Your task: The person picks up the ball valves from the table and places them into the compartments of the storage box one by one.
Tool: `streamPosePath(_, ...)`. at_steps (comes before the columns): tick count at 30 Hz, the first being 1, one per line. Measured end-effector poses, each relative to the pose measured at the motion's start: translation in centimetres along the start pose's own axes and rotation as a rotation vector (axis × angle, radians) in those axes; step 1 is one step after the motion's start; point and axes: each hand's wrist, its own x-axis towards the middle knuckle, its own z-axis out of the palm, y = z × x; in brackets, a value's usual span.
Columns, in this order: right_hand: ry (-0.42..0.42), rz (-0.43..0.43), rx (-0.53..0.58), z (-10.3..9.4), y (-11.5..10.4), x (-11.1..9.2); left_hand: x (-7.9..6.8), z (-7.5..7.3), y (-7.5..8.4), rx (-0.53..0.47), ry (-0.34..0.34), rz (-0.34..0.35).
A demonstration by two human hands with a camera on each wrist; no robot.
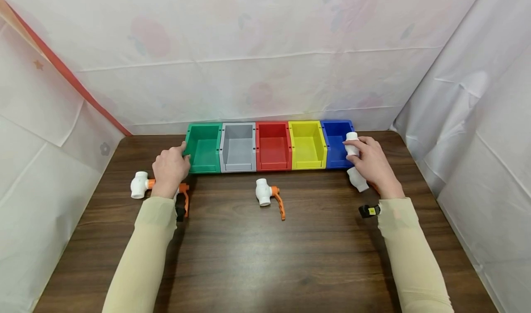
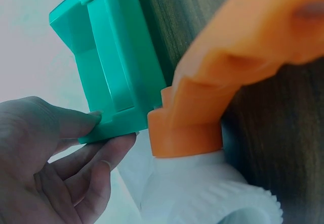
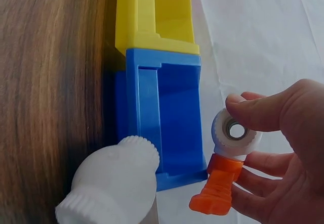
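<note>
My left hand (image 1: 170,168) pinches the outer side wall of the green bin (image 2: 129,77), thumb on the rim and fingers outside. Close to that wrist, a white ball valve with an orange handle (image 2: 197,107) fills much of the left wrist view. Another ball valve (image 1: 140,185) lies left of it on the table. My right hand (image 1: 373,161) holds a white ball valve (image 3: 237,133) by its body, the orange handle pointing down toward the palm side. That valve overlaps the right edge of the blue bin (image 3: 179,118) in the head view. Below it, one more ball valve (image 1: 357,179) lies near the bin.
Between the green and blue bins stand a grey bin (image 1: 238,131), a red bin (image 1: 273,131) and a yellow bin (image 1: 307,131), all in one row. A ball valve (image 1: 264,192) with orange handle lies mid-table. Behind the bins hangs a white curtain (image 1: 265,73).
</note>
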Motion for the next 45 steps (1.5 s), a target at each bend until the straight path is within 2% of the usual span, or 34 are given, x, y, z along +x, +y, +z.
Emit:
streamPosePath(15,-0.004,-0.034,-0.006,0.7,-0.9,1.7,-0.1,0.1,0.0,-0.010,0.022,0.010)
streamPosePath(25,0.003,-0.020,0.012,1.6,-1.3,3.1,0.0,0.0,0.0,0.001,0.004,-0.004)
streamPosePath(33,0.076,-0.027,-0.001,2.4,-1.2,4.1,0.0,0.2,-0.1,0.007,0.003,0.015)
streamPosePath(40,0.209,-0.065,0.042,3.8,-0.9,4.8,0.1,0.2,-0.1,0.038,-0.001,0.025)
streamPosePath(45,0.221,-0.068,0.044,4.3,-0.7,5.1,0.1,0.3,0.0,0.059,-0.009,0.021)
